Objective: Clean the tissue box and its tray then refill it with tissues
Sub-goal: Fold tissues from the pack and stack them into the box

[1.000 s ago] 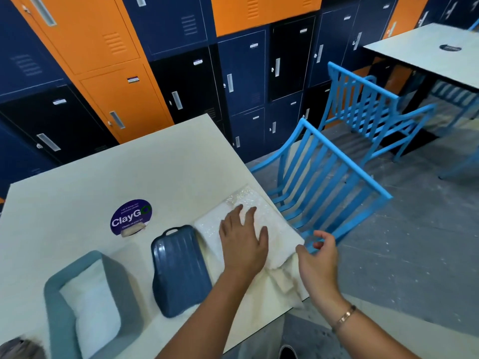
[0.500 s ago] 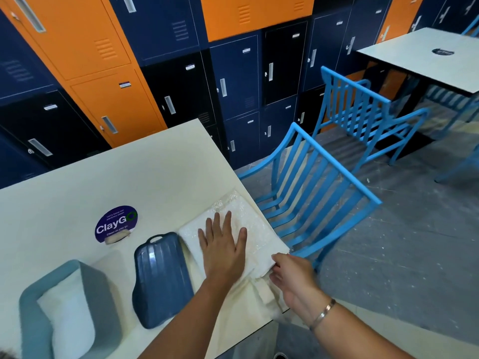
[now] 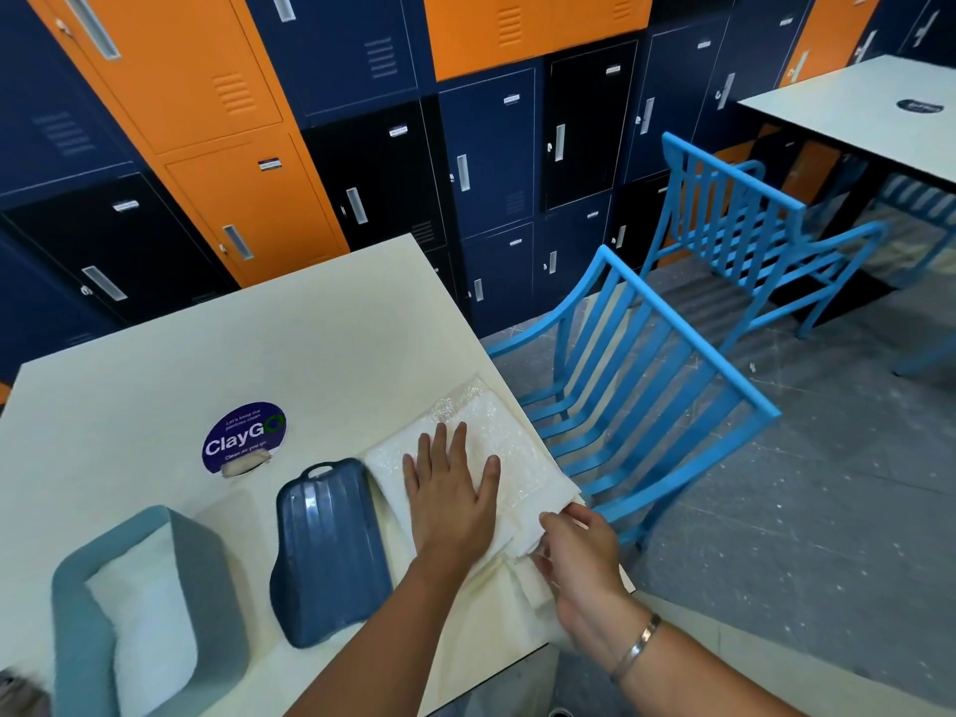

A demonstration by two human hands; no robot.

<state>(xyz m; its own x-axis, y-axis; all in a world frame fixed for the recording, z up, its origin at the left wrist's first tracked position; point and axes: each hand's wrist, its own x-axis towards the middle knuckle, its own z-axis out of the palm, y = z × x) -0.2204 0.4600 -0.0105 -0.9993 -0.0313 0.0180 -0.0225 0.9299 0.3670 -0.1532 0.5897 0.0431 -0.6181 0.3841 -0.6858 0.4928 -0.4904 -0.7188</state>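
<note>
A plastic-wrapped pack of white tissues (image 3: 496,432) lies at the table's right edge. My left hand (image 3: 450,499) rests flat on it, fingers spread, holding nothing. My right hand (image 3: 579,556) pinches the loose tissue layers (image 3: 522,535) at the pack's near right corner. Left of the pack lies a ribbed dark blue tray (image 3: 331,551). Further left stands the grey-blue tissue box (image 3: 77,613), open side up, with white tissue (image 3: 150,613) inside.
The cream table (image 3: 258,344) carries a purple ClayGo sticker (image 3: 243,437). A blue slatted chair (image 3: 646,380) stands close against the table's right edge, with a second chair (image 3: 750,225) and another table (image 3: 853,116) beyond. Lockers (image 3: 362,173) line the back wall.
My right hand came in from beside the chair to the pack's near corner and closed on the tissue layers. My left hand stayed flat on the pack.
</note>
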